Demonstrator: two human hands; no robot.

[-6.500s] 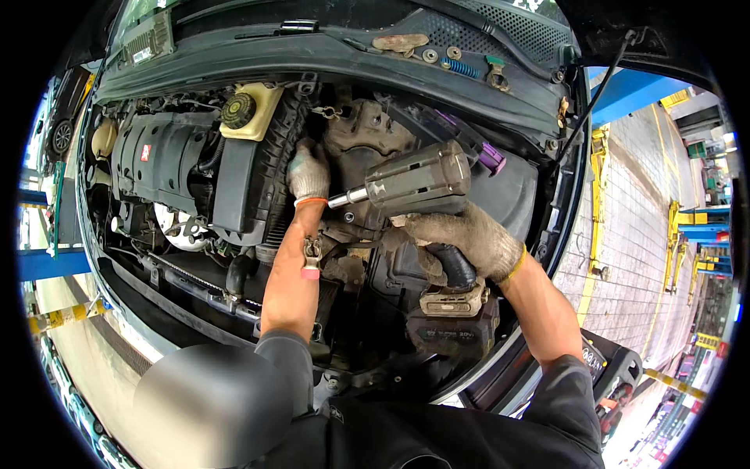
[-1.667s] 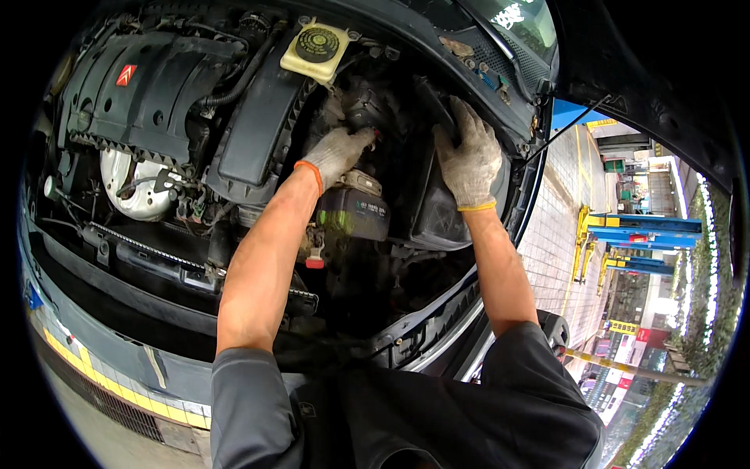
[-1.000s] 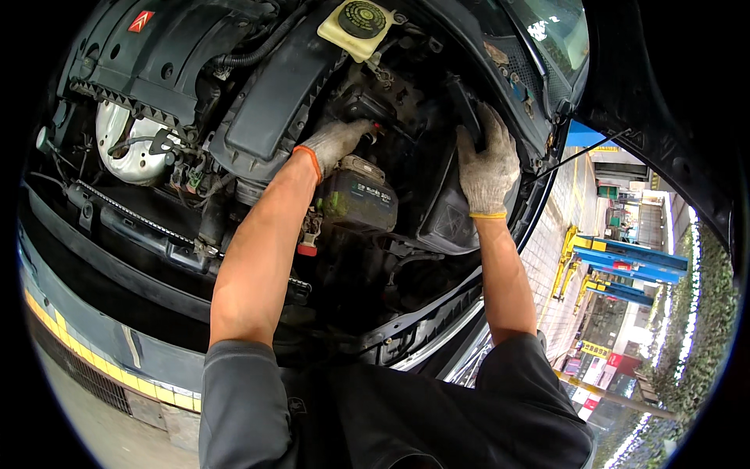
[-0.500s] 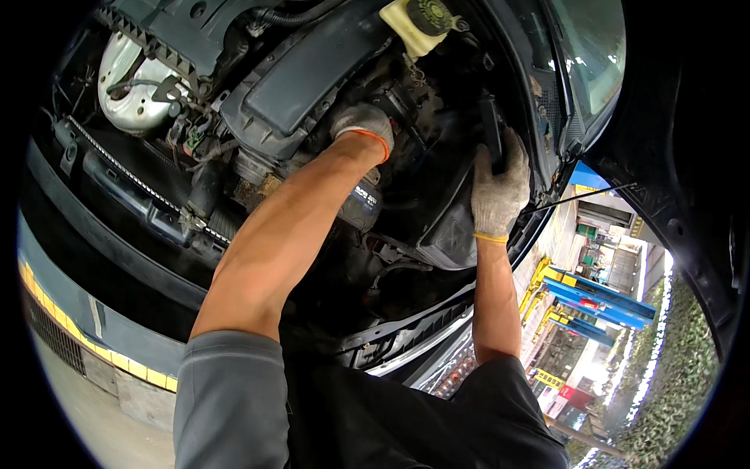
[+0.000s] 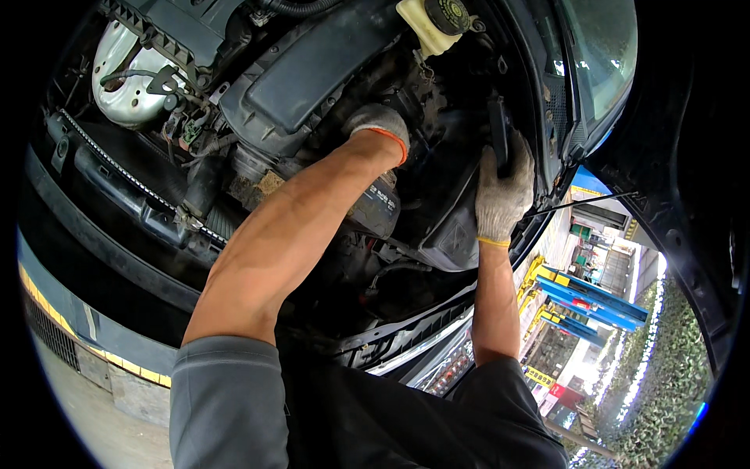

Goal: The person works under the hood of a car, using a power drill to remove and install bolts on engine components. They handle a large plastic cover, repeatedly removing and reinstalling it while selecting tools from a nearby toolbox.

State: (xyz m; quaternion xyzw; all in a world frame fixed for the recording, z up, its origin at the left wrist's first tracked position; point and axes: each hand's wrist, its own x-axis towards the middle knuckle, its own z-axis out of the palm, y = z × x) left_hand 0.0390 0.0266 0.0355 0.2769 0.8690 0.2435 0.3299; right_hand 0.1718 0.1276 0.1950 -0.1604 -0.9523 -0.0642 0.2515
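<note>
My left hand (image 5: 378,123), in a grey knit glove with an orange cuff, reaches down between the black engine cover (image 5: 293,86) and the battery (image 5: 377,207). Its fingers are out of sight below the cover's edge. My right hand (image 5: 504,187) wears a similar glove with a yellow cuff. It is closed around a slim black rectangular object (image 5: 499,129), held upright with its top sticking out past the fingers. Just beside that hand is a large black plastic housing (image 5: 453,238).
A pale yellow fluid reservoir (image 5: 432,30) with a black cap stands at the far side, near the windshield (image 5: 601,55). A silvery metal shield (image 5: 129,78) lies at left. The raised hood (image 5: 664,172) and its thin prop rod (image 5: 578,203) are on the right.
The view has shifted slightly, so the engine parts sit a little differently. My right hand has wrapped more closely around the black object. My left hand stays deep beside the engine cover.
</note>
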